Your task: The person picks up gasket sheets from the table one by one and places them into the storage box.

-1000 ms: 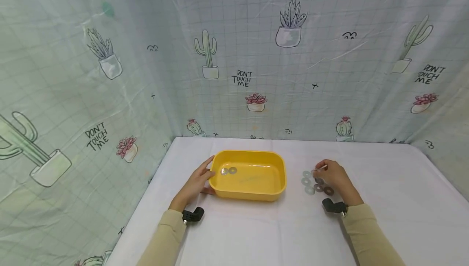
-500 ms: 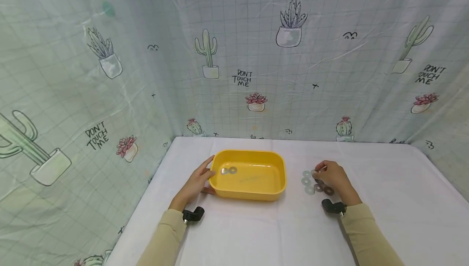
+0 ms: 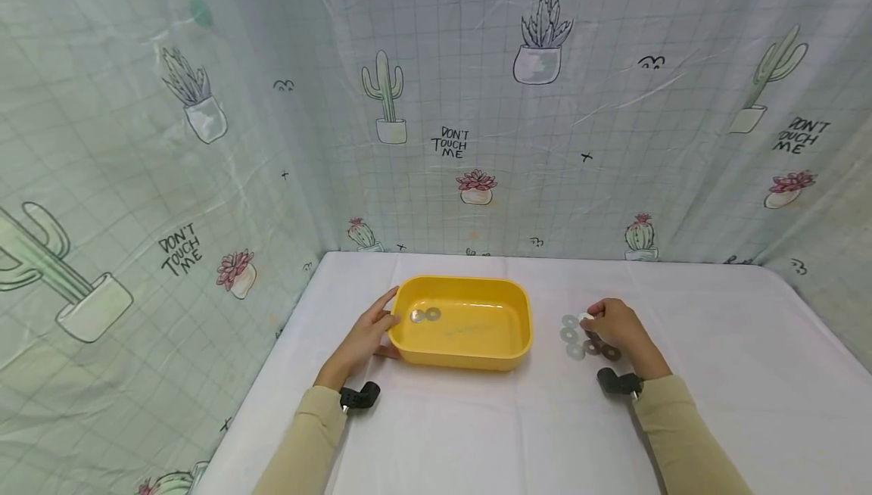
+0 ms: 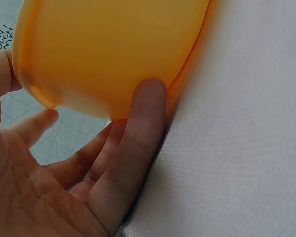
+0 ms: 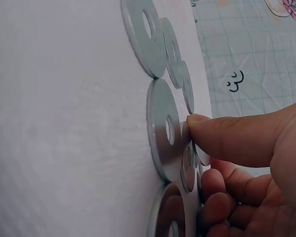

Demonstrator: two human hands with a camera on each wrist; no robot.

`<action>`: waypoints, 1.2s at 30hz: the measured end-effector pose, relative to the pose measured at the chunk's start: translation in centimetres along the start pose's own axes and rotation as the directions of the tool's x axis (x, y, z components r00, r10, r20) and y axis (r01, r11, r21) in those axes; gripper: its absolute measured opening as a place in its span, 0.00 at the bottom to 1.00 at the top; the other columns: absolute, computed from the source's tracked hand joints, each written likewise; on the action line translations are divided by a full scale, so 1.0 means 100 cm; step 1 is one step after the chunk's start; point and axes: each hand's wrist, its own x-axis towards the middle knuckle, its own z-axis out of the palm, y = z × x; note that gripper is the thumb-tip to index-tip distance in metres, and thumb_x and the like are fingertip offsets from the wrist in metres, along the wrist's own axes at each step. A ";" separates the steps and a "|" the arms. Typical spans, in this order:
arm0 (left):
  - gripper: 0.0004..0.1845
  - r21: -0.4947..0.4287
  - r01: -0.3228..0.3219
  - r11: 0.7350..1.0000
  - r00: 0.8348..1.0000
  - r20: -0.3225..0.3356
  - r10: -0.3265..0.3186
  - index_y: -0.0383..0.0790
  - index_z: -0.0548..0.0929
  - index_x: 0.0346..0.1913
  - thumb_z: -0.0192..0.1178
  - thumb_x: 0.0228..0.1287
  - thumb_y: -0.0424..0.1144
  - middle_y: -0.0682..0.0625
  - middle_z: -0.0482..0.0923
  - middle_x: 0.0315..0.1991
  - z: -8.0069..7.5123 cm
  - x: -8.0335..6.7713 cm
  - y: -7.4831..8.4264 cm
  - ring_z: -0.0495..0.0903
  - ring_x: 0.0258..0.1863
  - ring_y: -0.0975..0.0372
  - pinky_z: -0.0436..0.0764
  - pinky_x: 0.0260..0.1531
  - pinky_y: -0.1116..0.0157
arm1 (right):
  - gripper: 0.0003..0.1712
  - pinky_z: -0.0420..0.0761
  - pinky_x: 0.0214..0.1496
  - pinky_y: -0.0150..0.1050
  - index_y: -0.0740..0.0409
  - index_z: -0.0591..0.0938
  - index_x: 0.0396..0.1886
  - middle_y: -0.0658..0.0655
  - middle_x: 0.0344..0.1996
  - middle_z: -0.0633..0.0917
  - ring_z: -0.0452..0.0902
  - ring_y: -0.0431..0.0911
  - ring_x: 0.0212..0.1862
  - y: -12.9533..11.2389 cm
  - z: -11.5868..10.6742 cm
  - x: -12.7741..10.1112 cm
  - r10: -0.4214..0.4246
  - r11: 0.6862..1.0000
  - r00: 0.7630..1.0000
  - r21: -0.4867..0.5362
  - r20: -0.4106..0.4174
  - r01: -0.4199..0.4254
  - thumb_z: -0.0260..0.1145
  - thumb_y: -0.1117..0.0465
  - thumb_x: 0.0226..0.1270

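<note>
The left hand (image 3: 364, 336) rests with straight fingers (image 4: 138, 143) against the left wall of the yellow tray (image 3: 463, 355), where two washers (image 3: 425, 315) already lie. To the right, on the desk (image 3: 477, 434), the right hand (image 3: 613, 326) pinches one washer (image 3: 584, 318) out of the cluster (image 3: 579, 340). The overlapping discs are thin and could slip from the pinch or drag a neighbour along.

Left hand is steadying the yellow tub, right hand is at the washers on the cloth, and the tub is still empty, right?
Not empty. The head view shows two washers already lying in the yellow tub. The rest holds: the left hand steadies the tub, and the right hand is at the washers on the cloth.
</note>
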 end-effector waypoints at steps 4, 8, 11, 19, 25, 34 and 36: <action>0.33 0.005 -0.002 1.000 1.000 -0.001 0.002 0.70 0.61 0.78 0.52 0.75 0.41 0.37 0.75 0.61 0.000 0.000 -0.001 0.84 0.45 0.53 0.92 0.35 0.51 | 0.20 0.76 0.31 0.36 0.68 0.75 0.53 0.62 0.39 0.78 0.74 0.52 0.41 -0.001 0.001 0.000 -0.007 1.000 1.000 -0.006 -0.008 0.007 0.67 0.60 0.70; 0.33 0.006 -0.005 1.000 1.000 0.001 0.005 0.70 0.60 0.78 0.52 0.76 0.42 0.37 0.75 0.61 -0.001 0.001 -0.002 0.84 0.45 0.54 0.92 0.35 0.52 | 0.19 0.75 0.30 0.36 0.65 0.76 0.52 0.61 0.38 0.78 0.74 0.52 0.40 0.000 0.002 -0.001 -0.019 1.000 0.999 -0.010 -0.034 0.019 0.68 0.60 0.69; 0.33 0.005 -0.003 1.000 1.000 0.004 0.003 0.70 0.60 0.79 0.52 0.76 0.42 0.37 0.74 0.62 -0.001 0.001 -0.002 0.84 0.45 0.53 0.92 0.35 0.52 | 0.18 0.74 0.28 0.37 0.64 0.76 0.51 0.61 0.37 0.78 0.74 0.51 0.38 0.000 0.002 -0.003 -0.025 1.000 0.999 0.001 -0.047 0.025 0.69 0.59 0.68; 0.34 0.015 -0.007 1.000 1.000 0.008 0.007 0.68 0.60 0.79 0.52 0.75 0.41 0.36 0.74 0.61 -0.002 0.001 0.001 0.84 0.44 0.53 0.92 0.35 0.52 | 0.19 0.73 0.29 0.37 0.63 0.77 0.53 0.59 0.36 0.80 0.75 0.50 0.37 0.002 -0.002 -0.001 -0.058 0.998 0.998 0.029 -0.034 0.059 0.68 0.57 0.70; 0.34 0.009 -0.006 1.000 1.000 0.008 0.006 0.68 0.59 0.79 0.52 0.76 0.41 0.36 0.74 0.62 -0.002 0.002 0.001 0.84 0.44 0.53 0.92 0.35 0.52 | 0.18 0.74 0.34 0.36 0.61 0.78 0.53 0.60 0.39 0.83 0.78 0.50 0.39 0.008 -0.003 0.005 -0.086 0.996 0.996 0.029 -0.033 0.087 0.68 0.57 0.70; 0.33 0.000 -0.008 1.000 1.000 0.009 0.008 0.68 0.59 0.79 0.52 0.76 0.41 0.37 0.75 0.60 -0.001 0.002 -0.002 0.84 0.45 0.53 0.92 0.35 0.52 | 0.15 0.73 0.36 0.38 0.63 0.81 0.52 0.61 0.39 0.85 0.80 0.51 0.39 0.011 -0.004 0.003 -0.091 0.994 0.993 0.056 -0.071 0.095 0.67 0.61 0.69; 0.34 0.004 -0.017 1.000 1.000 0.012 0.017 0.66 0.58 0.80 0.51 0.76 0.40 0.36 0.74 0.61 -0.001 0.002 -0.003 0.84 0.45 0.53 0.92 0.35 0.52 | 0.15 0.72 0.36 0.39 0.63 0.81 0.52 0.61 0.39 0.85 0.80 0.51 0.39 0.012 -0.005 0.003 -0.085 0.994 0.993 0.061 -0.080 0.090 0.67 0.61 0.69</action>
